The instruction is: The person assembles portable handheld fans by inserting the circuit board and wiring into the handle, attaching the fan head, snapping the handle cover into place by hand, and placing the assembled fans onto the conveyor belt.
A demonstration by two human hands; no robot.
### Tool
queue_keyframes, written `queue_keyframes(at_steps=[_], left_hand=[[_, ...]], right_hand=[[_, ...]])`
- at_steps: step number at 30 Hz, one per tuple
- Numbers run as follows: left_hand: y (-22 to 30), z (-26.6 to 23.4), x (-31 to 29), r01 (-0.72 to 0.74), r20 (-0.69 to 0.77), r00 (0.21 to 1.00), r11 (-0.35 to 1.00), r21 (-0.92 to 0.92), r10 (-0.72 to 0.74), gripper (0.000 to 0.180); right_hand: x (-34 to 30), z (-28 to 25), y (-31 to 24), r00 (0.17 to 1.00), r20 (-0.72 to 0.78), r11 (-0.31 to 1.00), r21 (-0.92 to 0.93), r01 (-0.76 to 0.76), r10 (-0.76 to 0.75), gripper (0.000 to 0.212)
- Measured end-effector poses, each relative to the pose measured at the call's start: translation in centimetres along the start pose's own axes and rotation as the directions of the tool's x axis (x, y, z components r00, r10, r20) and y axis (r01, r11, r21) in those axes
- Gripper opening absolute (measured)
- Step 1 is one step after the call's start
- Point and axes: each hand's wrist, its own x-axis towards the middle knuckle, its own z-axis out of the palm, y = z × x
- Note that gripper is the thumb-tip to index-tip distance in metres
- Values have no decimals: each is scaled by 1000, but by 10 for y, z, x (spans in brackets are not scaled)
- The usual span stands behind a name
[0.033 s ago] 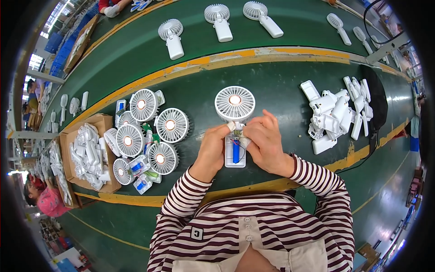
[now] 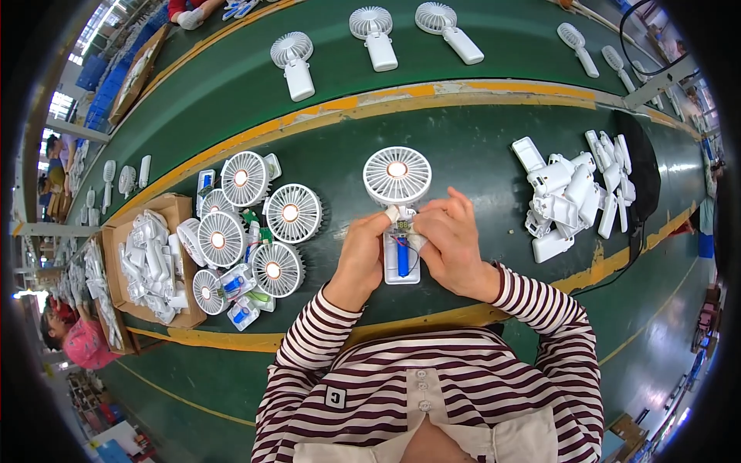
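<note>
1. Handle (image 2: 415,270) lies open side up just inside the middle of the counter's (image 2: 463,139) near edge. Its blue battery (image 2: 403,258) is seated lengthwise, thin wires run by a small circuit board (image 2: 402,224), and no cover is on. Judging by that, most inner parts are in place, and the wiring check and closing-up remain.
2. Around the neck, the left hand (image 2: 360,251) is closed on the handle's left side, thumb at the top. The right hand (image 2: 451,241) bends its fingertips over the board's right side; whether that grip pinches a wire or only presses, I cannot tell. The board thus sits between the two hands, with the battery on the near side of the fingertips.
3. Just beyond the fingertips lies the fan head (image 2: 397,176), grille up and outside the grip; fingers partly hide its joint.
4. Toward the counter's left edge, a cluster of open fans (image 2: 218,239) seems similarly unclosed. Beside it, a cardboard box (image 2: 113,262) holds white plastic parts.
5. Toward the right edge, white casings (image 2: 579,185) lie heaped, apparently unused.
6. Past the far edge, three fans (image 2: 380,51) on a green strip (image 2: 521,46) look closed up.
</note>
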Motion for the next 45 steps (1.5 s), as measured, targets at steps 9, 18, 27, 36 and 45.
queue_keyframes(at_steps=[9,18,27,36,45], left_hand=[[-11,-7,3,-55,-70,997,988,-144,45,23],[-2,-9,-3,29,11,1000,996,-89,-29,32],[3,-9,-6,36,79,996,995,-93,-28,32],[1,-14,-2,33,47,998,995,-97,-29,32],[5,-12,-4,49,73,997,991,-128,-40,31]], right_hand=[[-2,11,3,1000,10,999,23,26,-26,23],[19,-1,13,980,155,932,320,-172,127,15],[22,-5,15,972,226,954,272,-126,64,16],[23,-2,19,972,233,956,281,-90,24,15],[26,0,19,965,262,966,245,-84,18,12]])
